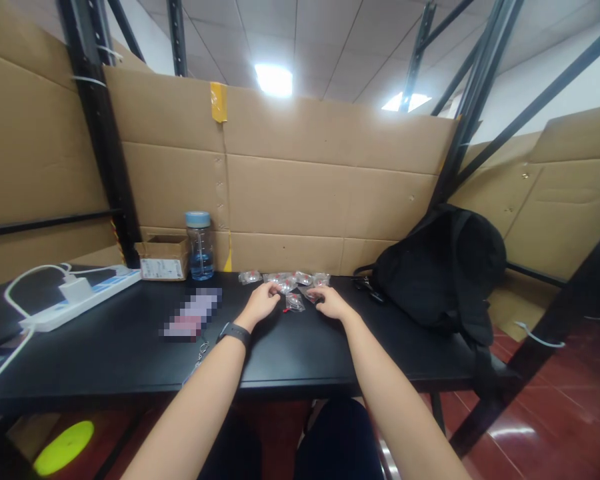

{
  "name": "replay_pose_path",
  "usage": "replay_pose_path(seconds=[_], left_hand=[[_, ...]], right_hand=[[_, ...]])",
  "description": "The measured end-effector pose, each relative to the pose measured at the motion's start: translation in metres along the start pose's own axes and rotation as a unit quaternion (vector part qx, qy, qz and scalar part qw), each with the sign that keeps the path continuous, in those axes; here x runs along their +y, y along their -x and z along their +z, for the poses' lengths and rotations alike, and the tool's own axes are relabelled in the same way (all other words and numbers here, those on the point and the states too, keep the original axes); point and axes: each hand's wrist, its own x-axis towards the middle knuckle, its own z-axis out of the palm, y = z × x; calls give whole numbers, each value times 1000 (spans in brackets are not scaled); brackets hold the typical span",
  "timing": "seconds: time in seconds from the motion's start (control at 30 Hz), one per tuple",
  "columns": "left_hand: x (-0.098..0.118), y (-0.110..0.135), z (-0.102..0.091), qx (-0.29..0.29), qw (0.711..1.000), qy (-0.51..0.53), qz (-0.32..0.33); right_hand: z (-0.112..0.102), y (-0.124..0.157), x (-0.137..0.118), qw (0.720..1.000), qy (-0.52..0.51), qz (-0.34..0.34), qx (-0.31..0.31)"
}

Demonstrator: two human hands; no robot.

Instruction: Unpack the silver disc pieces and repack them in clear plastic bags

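Note:
Several small clear plastic packets with red bits inside lie in a loose row at the back of the black table (pixel 300 360). One packet (pixel 295 303) lies a little in front of the others, between my hands. My left hand (pixel 261 305), with a dark watch on its wrist, rests at the row's left part, fingertips by a packet (pixel 286 286); thumb and fingers are apart. On the other side, the fingertips of my right hand (pixel 332 303) touch a packet (pixel 307 293), its thumb held away from the fingers. Their contents are too small to make out.
Left of the packets stand a water bottle (pixel 200 247) and an open cardboard box (pixel 164 257). A blurred flat item (pixel 193 315), a keychain (pixel 200 353) and a white power strip (pixel 87 300) lie nearer. A black backpack (pixel 435 267) occupies the right; cardboard walls (pixel 290 200) rise behind.

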Motion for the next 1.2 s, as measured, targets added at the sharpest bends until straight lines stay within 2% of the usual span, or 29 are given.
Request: replay_pose_path(seconds=[0.23,0.37,0.43,0.5,0.6,0.83,1.0,1.2], left_hand=[[0,0,0,-17,1000,7,3],[5,2,-1,-26,1000,10,-1],[6,3,-1,-30,1000,10,-2],[7,3,-1,-33,999,10,-4],[8,3,-2,-38,999,9,-4],[9,5,0,-62,998,12,5],[7,10,0,-98,994,-5,41],[3,8,-2,-96,994,-5,55]], right_hand=[[-9,2,-6,999,-30,8,-22],[-12,7,-12,994,2,8,-110],[-10,8,-13,991,11,-1,-132],[-7,7,-13,993,0,-25,-116],[-4,5,-11,997,-16,-44,-61],[-11,3,-14,996,-83,22,26],[-11,-2,-8,991,-100,54,76],[-9,-4,2,978,-130,106,122]])
